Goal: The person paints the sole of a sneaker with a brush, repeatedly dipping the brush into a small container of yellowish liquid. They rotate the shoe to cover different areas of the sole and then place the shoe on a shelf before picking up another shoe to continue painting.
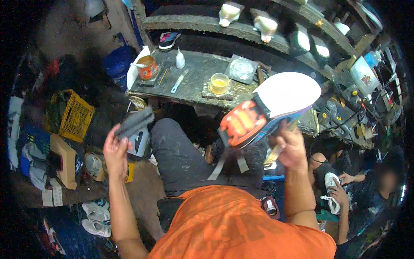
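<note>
My left hand (115, 149) is closed on a dark grey, flat ridged piece (137, 122), held above the left knee; its exact kind is unclear. My right hand (291, 146) grips an upturned shoe (284, 97), its sole facing up. The shoe's front sole is smooth and white, and its heel end is orange with black edges. A yellowish, brush-like stick (274, 154) also passes through the right fingers. A grey shoe or box-like thing with a dark mark (140, 144) is just beyond the left fingers, partly hidden.
On the dark bench (198, 64) ahead stand an orange can (148, 68), a white squeeze bottle (180, 59), a brush (179, 82) and a cup of yellow liquid (219, 83). A yellow crate (75, 114) lies at left. At right, another person's hands (340, 190) hold a white shoe.
</note>
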Available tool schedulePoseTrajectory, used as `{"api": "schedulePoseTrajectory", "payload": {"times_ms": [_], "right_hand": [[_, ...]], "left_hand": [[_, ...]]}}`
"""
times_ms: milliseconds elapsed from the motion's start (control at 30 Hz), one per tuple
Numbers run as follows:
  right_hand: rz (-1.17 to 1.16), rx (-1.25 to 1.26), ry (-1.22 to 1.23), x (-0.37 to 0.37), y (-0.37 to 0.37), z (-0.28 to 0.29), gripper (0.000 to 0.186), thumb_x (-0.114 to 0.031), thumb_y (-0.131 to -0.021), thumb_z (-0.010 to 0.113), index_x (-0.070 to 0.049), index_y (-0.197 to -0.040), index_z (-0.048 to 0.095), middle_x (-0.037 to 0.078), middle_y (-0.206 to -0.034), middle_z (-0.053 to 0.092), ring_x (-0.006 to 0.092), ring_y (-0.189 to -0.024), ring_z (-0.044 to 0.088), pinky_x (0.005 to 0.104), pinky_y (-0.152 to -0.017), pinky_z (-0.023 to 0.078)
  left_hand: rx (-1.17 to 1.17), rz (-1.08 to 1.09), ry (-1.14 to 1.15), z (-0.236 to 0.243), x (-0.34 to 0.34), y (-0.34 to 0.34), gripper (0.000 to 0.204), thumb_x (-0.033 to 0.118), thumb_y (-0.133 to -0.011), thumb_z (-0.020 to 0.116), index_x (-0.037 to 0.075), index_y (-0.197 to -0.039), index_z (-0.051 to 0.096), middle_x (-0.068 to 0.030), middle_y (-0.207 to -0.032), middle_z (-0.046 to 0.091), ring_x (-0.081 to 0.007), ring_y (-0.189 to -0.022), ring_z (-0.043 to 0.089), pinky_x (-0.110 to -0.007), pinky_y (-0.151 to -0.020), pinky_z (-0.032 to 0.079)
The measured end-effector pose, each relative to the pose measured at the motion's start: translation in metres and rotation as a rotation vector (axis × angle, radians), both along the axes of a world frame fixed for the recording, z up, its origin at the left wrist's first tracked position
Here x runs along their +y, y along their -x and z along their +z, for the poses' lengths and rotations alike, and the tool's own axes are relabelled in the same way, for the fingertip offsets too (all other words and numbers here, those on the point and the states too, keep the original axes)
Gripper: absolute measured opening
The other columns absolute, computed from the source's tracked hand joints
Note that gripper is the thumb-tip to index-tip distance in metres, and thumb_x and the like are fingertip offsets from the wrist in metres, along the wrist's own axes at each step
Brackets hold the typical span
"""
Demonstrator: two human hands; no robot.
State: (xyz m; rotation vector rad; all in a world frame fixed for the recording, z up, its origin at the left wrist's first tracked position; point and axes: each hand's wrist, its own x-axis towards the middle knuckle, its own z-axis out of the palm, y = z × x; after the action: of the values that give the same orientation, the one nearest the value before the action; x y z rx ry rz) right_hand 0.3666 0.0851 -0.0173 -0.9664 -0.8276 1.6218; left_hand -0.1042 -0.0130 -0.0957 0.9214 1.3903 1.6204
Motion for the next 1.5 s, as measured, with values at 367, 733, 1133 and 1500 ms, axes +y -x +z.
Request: {"api": "schedulePoseTrajectory", "payload": {"times_ms": [367, 733, 1133, 1500], "right_hand": [[-0.360, -0.062, -0.067, 0.012, -0.085, -0.003, 0.012, -0.009, -0.102, 0.051, -0.012, -0.114, 0.053, -0.004, -0.074, 0.054, 0.0051, -0.047, 0.041, 0.0242, -0.048, 0.040], [-0.118, -0.011, -0.094, 0.033, -0.104, -0.014, 0.019, -0.030, -0.105, 0.052, -0.011, -0.108, 0.052, -0.002, -0.049, 0.041, 0.0108, -0.040, 0.037, 0.0287, -0.043, 0.033], [0.003, 0.331, 0.047, 0.034, -0.039, 0.027, 0.030, -0.038, -0.107, 0.048, -0.019, -0.083, 0.047, -0.005, -0.050, 0.034, 0.0092, -0.041, 0.030, 0.0266, -0.044, 0.028], [0.227, 0.072, 0.028, 0.006, 0.042, 0.053, 0.025, -0.042, -0.101, 0.059, -0.017, -0.097, 0.054, -0.007, -0.054, 0.040, 0.0066, -0.042, 0.033, 0.0236, -0.041, 0.028]], "left_hand": [[0.894, 0.164, -0.325, 0.150, 0.418, -0.037, 0.058, 0.034, -0.085, 0.080, 0.000, -0.129, 0.064, -0.0146, -0.105, 0.074, -0.0194, -0.096, 0.069, -0.033, -0.085, 0.054], [1.313, 0.154, 0.309, 0.108, 0.601, -0.018, 0.078, 0.062, -0.096, 0.052, 0.001, -0.145, 0.048, -0.0211, -0.150, 0.047, -0.0400, -0.136, 0.047, -0.065, -0.108, 0.033], [0.197, -0.510, -0.153, 0.029, 0.174, -0.136, 0.080, 0.015, -0.085, 0.077, 0.001, -0.152, 0.036, -0.0148, -0.144, 0.053, -0.0251, -0.134, 0.051, -0.040, -0.111, 0.041], [-0.265, -0.487, -0.381, 0.035, 0.066, -0.217, 0.067, 0.015, -0.083, 0.083, -0.001, -0.137, 0.047, -0.0093, -0.136, 0.058, -0.0190, -0.124, 0.056, -0.035, -0.108, 0.043]]}}
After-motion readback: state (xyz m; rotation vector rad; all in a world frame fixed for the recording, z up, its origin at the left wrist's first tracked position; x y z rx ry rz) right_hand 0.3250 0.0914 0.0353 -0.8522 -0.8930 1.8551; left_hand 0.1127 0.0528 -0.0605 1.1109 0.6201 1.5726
